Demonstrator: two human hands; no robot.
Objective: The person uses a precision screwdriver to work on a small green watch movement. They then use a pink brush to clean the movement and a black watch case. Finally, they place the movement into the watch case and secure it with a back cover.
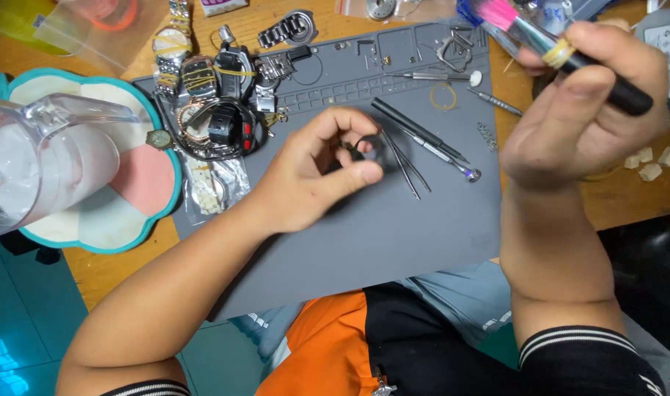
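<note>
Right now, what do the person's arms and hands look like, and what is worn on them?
Both hands, the left hand and the right hand, are bare, without gloves, rings or a wristwatch. The forearms are uncovered. Short black sleeves with white striped cuffs end near the elbows.

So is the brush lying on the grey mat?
No, the right hand holds the brush up above the mat.

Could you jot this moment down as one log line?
left hand: pinching small dark part over grey mat | right hand: holding pink-bristled brush | tweezers: on mat
</note>
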